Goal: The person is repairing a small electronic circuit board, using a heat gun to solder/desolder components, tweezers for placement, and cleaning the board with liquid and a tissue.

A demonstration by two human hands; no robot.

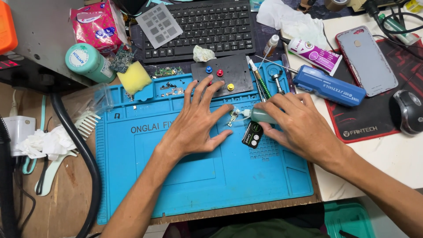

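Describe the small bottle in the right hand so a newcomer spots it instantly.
Start at the big blue work mat in the middle of the desk. Near its upper right, the right hand grips a small pale green bottle lying sideways, nozzle aimed left at a tiny metal part. Unlike the black tag just below, it is translucent and rounded.

Repair mat (198, 185) centre; keyboard (198, 26) behind it, phone (366, 59) and mouse (407, 111) to its right. Small part (232, 118), probably a flex connector, on the mat between left hand (194, 123) and right hand (299, 125).
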